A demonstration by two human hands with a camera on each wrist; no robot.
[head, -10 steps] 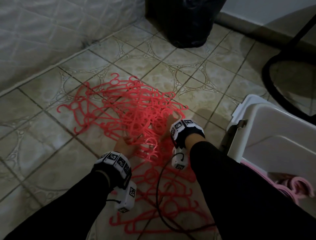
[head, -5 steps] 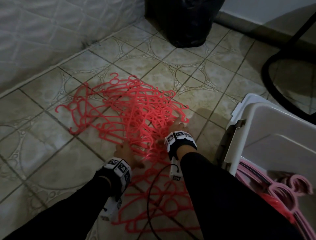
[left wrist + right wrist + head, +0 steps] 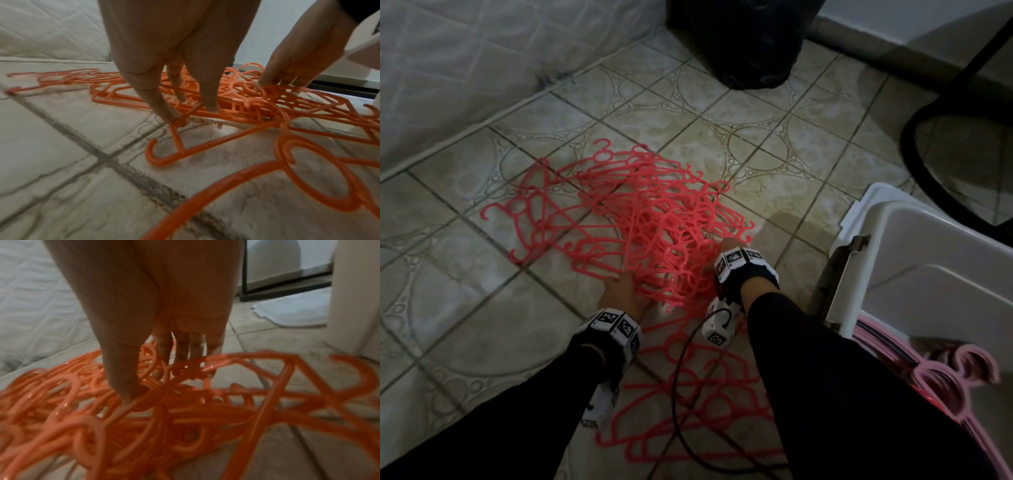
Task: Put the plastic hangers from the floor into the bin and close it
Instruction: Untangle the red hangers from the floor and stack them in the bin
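Observation:
A tangled pile of coral-red plastic hangers (image 3: 647,219) lies on the tiled floor, with more loose ones trailing toward me between my arms. My left hand (image 3: 619,291) is at the pile's near left edge; in the left wrist view its straight fingers (image 3: 209,104) touch the hangers (image 3: 257,100) from above. My right hand (image 3: 726,245) is at the pile's near right edge. Its thumb and fingers (image 3: 180,353) reach down on either side of a bundle of hangers (image 3: 144,418). The white bin (image 3: 928,267) stands open at the right with pink hangers (image 3: 945,370) inside.
A black bag (image 3: 743,41) sits at the far wall. A quilted mattress (image 3: 465,61) borders the floor on the left. A black curved chair base (image 3: 928,164) is behind the bin. A white lid (image 3: 294,311) lies on the floor. A black cable (image 3: 678,394) crosses the near hangers.
Both hands have drawn back toward me and the pile has bunched tighter. More of the bin's inside with its pink hangers has come into view.

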